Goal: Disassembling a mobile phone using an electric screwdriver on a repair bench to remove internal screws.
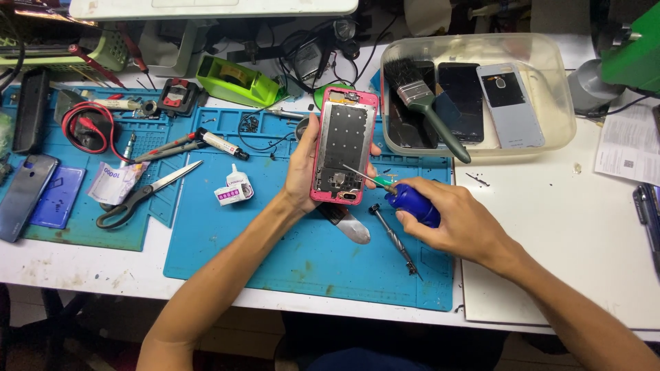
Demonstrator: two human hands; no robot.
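Observation:
My left hand (302, 165) grips an opened pink-framed phone (342, 141) from its left side, holding it tilted up above the blue work mat (275, 254). My right hand (450, 220) is closed on a blue-handled screwdriver (405, 196), whose thin tip touches the lower part of the phone's inner plate. A second, dark screwdriver (393, 237) lies on the mat just under my right hand. A metal spatula blade (350, 227) lies below the phone.
A clear plastic tub (550, 82) at the back right holds a paintbrush (423, 103) and phone parts. Scissors (141, 196), glue bottle (237, 185), red test leads (86, 127), a green tape dispenser (237, 81) and two phones (27, 192) lie left. Papers (629, 144) sit far right.

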